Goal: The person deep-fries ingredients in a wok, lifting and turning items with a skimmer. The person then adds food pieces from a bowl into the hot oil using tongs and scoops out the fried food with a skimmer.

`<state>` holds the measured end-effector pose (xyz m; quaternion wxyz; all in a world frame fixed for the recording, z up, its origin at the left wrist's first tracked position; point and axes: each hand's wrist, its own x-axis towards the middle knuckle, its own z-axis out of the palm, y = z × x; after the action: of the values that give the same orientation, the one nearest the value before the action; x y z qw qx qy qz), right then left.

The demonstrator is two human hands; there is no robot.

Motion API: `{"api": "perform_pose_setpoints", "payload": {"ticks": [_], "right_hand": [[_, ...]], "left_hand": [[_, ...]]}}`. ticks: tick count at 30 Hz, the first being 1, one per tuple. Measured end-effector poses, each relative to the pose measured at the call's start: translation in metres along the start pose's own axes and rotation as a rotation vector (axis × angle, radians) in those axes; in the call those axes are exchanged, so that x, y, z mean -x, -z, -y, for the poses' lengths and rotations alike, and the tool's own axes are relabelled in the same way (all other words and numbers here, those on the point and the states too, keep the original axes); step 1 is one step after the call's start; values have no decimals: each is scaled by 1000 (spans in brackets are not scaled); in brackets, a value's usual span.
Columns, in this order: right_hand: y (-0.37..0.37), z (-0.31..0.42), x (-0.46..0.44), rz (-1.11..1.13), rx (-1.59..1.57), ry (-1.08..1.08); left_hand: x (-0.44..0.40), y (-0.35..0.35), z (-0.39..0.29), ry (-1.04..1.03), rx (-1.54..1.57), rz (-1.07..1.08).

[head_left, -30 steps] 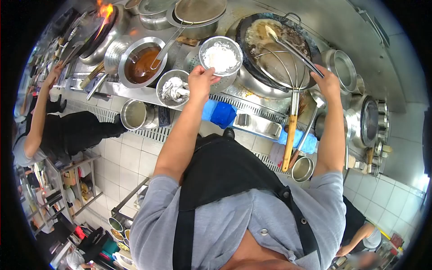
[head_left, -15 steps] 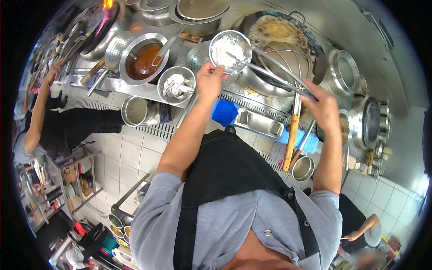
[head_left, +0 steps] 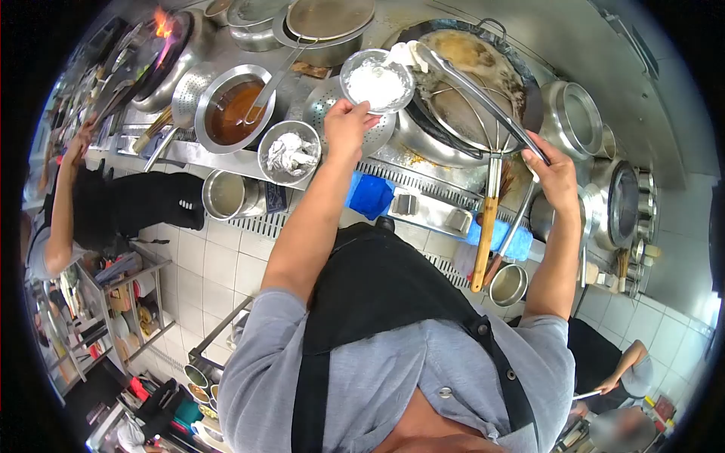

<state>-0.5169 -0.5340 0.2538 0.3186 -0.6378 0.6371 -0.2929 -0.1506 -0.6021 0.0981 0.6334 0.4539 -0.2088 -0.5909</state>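
My left hand (head_left: 347,130) grips the near rim of a metal bowl (head_left: 355,74) of white batter or powder (head_left: 376,84). Long metal tongs (head_left: 483,100) are in my right hand (head_left: 553,167). Their tips hold a white-coated piece (head_left: 406,56) at the bowl's right edge, beside the wok. Bubbling oil (head_left: 458,50) fills the wok (head_left: 533,98), and a wire strainer (head_left: 485,224) with a wooden handle lies across it. Left of my left hand sits a bowl of white-coated pieces (head_left: 291,154).
A bowl of brown liquid (head_left: 234,113) and a perforated ladle (head_left: 193,94) are at the left. Flames (head_left: 163,24) rise from another wok, near a co-worker's arm (head_left: 62,208). Stacked pots (head_left: 575,117) stand right of the wok. Another person (head_left: 613,371) is at lower right.
The tongs have gone from the wok into the bowl and come out at its right side with a white-coated piece. The bowl in my left hand moved right, then back slightly left.
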Motion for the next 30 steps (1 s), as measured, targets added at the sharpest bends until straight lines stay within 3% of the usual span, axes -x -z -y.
{"api": "perform_pose_setpoints", "payload": {"ticks": [3,7,14,17,20,23,30], "right_hand": [[-1,7,1,-21,-117,55],[-8,25,-4,63,175,62],[-15,21,3,33,17,149],[-10,36,6,37,193,129],[-8,33,3,10,112,104],[-9,29,0,14,139,224],[0,50,-2,12,104,148]], "left_hand": [[-11,-4,-1,15,-2,22],[-11,-11,-1,33,-2,32],[-6,-9,3,46,17,31],[-6,-12,2,53,31,34],[-5,-13,2,56,43,39],[-4,-13,1,64,20,59],[-2,-12,1,82,43,50]]}}
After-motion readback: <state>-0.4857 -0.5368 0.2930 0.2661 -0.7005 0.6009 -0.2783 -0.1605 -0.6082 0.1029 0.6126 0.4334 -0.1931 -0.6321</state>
